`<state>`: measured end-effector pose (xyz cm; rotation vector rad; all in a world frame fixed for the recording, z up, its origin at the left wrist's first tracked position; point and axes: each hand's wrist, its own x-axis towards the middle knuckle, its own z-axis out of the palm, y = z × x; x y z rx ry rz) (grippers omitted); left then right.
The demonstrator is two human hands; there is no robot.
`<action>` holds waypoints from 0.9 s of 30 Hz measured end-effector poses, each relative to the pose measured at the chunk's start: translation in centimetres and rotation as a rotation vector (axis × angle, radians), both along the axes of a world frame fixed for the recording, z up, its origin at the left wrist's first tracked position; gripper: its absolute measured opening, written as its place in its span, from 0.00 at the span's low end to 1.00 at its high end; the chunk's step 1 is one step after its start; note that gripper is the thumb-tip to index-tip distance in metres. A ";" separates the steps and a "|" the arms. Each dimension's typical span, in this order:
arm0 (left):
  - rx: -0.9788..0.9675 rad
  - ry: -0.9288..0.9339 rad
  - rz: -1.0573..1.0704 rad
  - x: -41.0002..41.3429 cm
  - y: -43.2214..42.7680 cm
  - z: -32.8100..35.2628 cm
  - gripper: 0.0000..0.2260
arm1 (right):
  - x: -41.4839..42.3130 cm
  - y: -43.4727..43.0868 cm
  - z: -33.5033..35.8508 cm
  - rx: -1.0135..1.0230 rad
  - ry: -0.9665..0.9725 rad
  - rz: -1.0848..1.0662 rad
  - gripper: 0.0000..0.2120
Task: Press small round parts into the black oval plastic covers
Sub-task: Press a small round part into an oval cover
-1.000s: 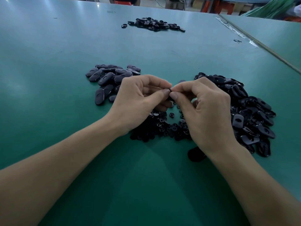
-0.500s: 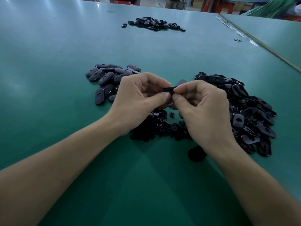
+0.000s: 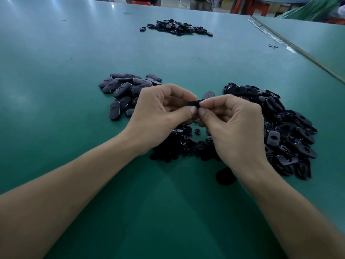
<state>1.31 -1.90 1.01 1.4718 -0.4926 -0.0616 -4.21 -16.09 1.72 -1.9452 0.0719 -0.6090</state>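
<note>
Above the green table [image 3: 74,128], my left hand [image 3: 160,116] and my right hand [image 3: 235,124] meet fingertip to fingertip and pinch one black oval cover [image 3: 195,103] between thumbs and forefingers. Only its edge shows; any round part in it is hidden. Under my hands lies a heap of small round parts [image 3: 186,144]. A pile of oval covers lying smooth side up [image 3: 123,88] is to the left. A larger pile of covers with their hollow sides showing [image 3: 287,131] is to the right.
A third pile of black parts [image 3: 177,28] lies far back on the table. One loose cover [image 3: 208,94] sits just beyond my fingertips, and a dark oval piece [image 3: 224,176] lies under my right wrist. A seam with tape [image 3: 291,45] runs along the right.
Both hands have stayed together at the same spot. The cover's edge, hidden between my fingertips one second ago, now shows.
</note>
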 end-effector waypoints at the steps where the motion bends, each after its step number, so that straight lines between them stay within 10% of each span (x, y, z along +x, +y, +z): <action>1: 0.000 -0.001 0.003 0.0 0.0 0.0 0.10 | 0.0 0.0 0.0 -0.006 -0.008 -0.005 0.11; 27: 0.065 -0.061 0.027 0.5 0.2 -0.5 0.09 | -0.1 0.4 0.0 -0.037 0.022 0.039 0.10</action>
